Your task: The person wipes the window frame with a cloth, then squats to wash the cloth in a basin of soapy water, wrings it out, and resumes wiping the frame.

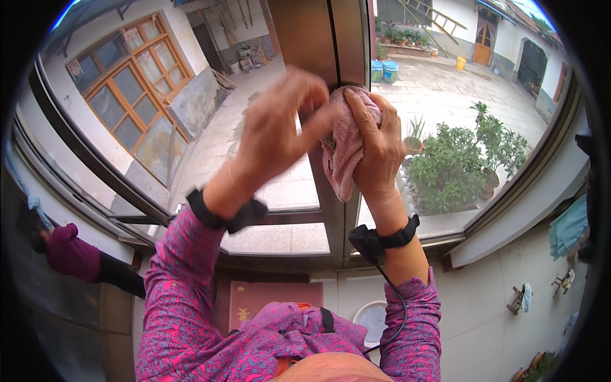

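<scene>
A crumpled pink cloth (pixel 347 149) hangs bunched in my right hand (pixel 380 143), whose fingers and thumb wrap round it. It lies against the brown metal frame (pixel 312 38) between the glass door panes, and its lower end dangles to a point. Close by on the left, my left hand (pixel 280 118) is raised and smeared by motion, its fingertips near or at the cloth's left edge. Whether those fingers touch the cloth I cannot tell. Both wrists carry black bands.
Through the glass lie a paved courtyard, green potted shrubs (pixel 445 162), blue buckets (pixel 383 71) and a wooden-framed window (pixel 137 83). Indoors, a red mat (pixel 277 298) and a white basin (pixel 371 316) are on the floor below. Small stools (pixel 520 299) stand at the right.
</scene>
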{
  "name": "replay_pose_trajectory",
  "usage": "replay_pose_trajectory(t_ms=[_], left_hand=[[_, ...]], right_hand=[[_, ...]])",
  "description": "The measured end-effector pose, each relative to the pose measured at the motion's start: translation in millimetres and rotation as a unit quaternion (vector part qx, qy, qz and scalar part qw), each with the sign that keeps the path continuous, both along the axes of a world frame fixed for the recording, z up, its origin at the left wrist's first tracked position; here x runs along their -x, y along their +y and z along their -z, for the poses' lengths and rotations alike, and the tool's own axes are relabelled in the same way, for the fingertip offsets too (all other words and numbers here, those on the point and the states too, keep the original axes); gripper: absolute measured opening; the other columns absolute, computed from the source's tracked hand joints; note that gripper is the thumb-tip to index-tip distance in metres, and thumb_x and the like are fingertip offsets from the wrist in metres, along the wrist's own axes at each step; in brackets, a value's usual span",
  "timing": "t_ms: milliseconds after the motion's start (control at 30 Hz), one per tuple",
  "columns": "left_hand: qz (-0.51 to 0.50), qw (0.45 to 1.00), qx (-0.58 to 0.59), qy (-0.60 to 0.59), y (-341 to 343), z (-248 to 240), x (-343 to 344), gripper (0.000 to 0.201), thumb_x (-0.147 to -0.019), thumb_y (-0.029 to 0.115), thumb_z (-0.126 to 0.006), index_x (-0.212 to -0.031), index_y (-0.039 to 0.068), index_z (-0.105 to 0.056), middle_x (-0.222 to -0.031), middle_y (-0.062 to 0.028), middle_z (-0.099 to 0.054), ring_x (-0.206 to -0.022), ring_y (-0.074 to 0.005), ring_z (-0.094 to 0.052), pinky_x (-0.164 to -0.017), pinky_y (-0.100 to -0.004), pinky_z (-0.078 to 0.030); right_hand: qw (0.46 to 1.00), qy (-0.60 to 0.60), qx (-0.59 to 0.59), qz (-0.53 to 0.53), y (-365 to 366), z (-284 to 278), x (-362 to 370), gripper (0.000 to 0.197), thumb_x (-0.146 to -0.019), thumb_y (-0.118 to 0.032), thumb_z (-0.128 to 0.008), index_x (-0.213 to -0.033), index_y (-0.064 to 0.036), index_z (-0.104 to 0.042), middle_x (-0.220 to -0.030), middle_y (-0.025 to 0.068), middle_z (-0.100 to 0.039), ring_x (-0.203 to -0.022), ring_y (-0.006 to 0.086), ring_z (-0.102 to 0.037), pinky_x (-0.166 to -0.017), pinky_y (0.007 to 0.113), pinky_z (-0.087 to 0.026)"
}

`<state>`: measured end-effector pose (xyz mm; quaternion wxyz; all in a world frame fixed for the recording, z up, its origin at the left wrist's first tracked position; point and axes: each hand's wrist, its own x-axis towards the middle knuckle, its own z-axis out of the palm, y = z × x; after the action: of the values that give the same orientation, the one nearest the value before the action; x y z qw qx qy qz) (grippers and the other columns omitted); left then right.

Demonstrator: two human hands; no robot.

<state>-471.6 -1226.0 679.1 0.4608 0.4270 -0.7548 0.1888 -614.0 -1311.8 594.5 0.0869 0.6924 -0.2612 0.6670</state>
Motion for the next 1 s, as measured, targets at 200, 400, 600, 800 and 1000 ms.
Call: replay_pose_trajectory(t_ms=[200,400,600,800,1000], left_hand=[[-0.006,0.981,-0.182,0.063,29.7,96.6,16.6,0.043,-0.078,0.031,-0.084,-0.1,0.002,-0.06,-0.093,-0.0111,-0.062,-0.082,-0.0248,-0.063,-0.073,-0.0332,-0.051],[0.052,0.951,-0.199,0.23,26.9,87.9,0.1,0.021,-0.085,0.001,-0.059,-0.106,0.003,-0.059,-0.09,-0.0098,-0.064,-0.081,-0.0148,-0.063,-0.077,-0.0292,-0.052],[0.089,0.965,-0.137,0.207,19.9,23.3,-21.9,0.019,-0.092,-0.001,-0.054,-0.11,0.0,-0.061,-0.1,-0.0011,-0.063,-0.096,-0.0065,-0.058,-0.088,-0.0228,-0.048],[0.098,0.95,-0.197,0.22,3.1,9.8,-17.4,0.017,-0.092,0.005,-0.069,-0.108,0.0,-0.064,-0.097,-0.0017,-0.067,-0.089,-0.0056,-0.061,-0.082,-0.0211,-0.051],[0.121,0.934,-0.258,0.217,2.8,-1.8,-26.5,0.017,-0.092,0.006,-0.068,-0.108,-0.001,-0.065,-0.092,-0.0028,-0.069,-0.088,-0.0073,-0.063,-0.081,-0.0228,-0.052]], right_hand=[[1.0,-0.017,-0.008,-0.011,3.1,-0.9,-3.1,0.049,-0.079,-0.011,-0.069,-0.127,-0.0216,-0.069,-0.123,0.0096,-0.06,-0.103,0.0297,-0.063,-0.082,0.038,-0.055],[0.997,0.057,-0.045,-0.034,5.5,-11.9,10.3,0.058,-0.076,-0.01,-0.073,-0.132,-0.0207,-0.064,-0.13,0.009,-0.056,-0.106,0.0323,-0.063,-0.082,0.039,-0.056],[0.968,0.105,-0.161,-0.16,28.8,-27.8,34.7,0.082,-0.065,-0.014,-0.086,-0.141,-0.0198,-0.057,-0.125,0.0091,-0.059,-0.102,0.0277,-0.067,-0.084,0.038,-0.056],[0.971,0.069,-0.061,-0.219,61.0,-18.3,23.0,0.082,-0.065,-0.023,-0.087,-0.142,-0.018,-0.058,-0.1,0.0056,-0.067,-0.085,0.0215,-0.067,-0.074,0.036,-0.055],[0.983,0.16,-0.033,-0.083,63.3,-9.9,10.6,0.059,-0.076,-0.024,-0.078,-0.133,-0.0174,-0.064,-0.097,0.006,-0.067,-0.069,0.0242,-0.067,-0.057,0.036,-0.052]])
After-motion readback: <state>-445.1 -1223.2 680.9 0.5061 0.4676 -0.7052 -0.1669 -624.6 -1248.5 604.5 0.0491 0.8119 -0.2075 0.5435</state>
